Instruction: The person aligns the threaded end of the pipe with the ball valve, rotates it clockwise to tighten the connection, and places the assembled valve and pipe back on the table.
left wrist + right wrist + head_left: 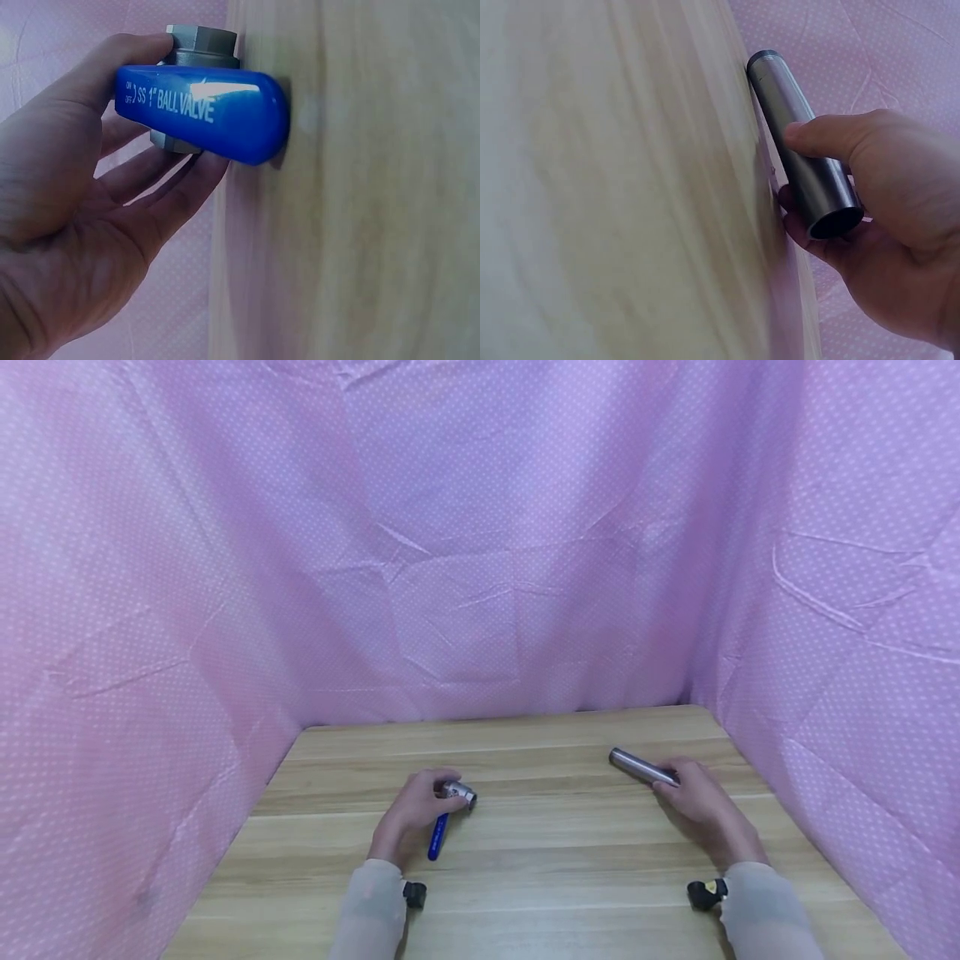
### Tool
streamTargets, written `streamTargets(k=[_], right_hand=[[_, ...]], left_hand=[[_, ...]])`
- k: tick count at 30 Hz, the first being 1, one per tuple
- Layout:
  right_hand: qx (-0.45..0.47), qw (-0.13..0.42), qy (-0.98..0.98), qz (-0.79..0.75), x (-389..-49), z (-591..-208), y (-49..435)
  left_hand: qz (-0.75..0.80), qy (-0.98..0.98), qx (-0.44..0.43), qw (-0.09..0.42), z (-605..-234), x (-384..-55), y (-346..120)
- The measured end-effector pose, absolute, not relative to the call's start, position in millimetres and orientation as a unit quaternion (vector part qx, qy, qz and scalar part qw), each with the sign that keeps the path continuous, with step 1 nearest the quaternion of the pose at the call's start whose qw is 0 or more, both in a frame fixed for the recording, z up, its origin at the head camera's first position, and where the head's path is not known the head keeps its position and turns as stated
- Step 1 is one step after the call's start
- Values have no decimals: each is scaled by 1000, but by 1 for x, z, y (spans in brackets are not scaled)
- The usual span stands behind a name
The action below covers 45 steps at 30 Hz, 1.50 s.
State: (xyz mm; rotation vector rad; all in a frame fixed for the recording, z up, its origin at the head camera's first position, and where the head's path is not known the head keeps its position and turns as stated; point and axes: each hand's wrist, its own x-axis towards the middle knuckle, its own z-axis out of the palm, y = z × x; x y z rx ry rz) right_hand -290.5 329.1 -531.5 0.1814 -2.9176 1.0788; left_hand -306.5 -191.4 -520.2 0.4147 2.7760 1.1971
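On the left of the table, my left hand (417,802) grips a metal ball valve (459,792) by its body, thumb at one hex end and fingers at the other. Its blue lever handle (202,109), printed "SS 1" BALL VALVE", points back toward me in the head view. Over on the right, my right hand (699,792) holds a steel pipe (636,766) near its closer end, the thumb across the top and fingertips beneath. The pipe is hollow, with an open end (837,223) toward the palm and threads (765,57) at the far end.
A wood-grain table (540,868) lies under both hands. Pink dotted cloth (480,568) hangs behind it and along both sides. Each wrist wears a small black camera, one on the left (415,895) and one on the right (705,894).
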Motion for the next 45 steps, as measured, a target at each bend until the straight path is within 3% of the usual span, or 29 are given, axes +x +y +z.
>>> streamTargets(k=[8, 24, 37, 45], right_hand=[[89, 62, -936, 335, -293, -529, 329], [53, 55, -917, 392, -291, -521, 324], [114, 167, -895, 398, -297, -505, 309], [132, 175, -856, 467, -292, -490, 286]], left_hand=[[399, 909, 113, 40, -519, -307, -192], [452, 887, 96, 8, -515, -308, -189], [499, 863, 73, -30, -504, -303, -177], [545, 832, 86, -55, -492, -300, -165]])
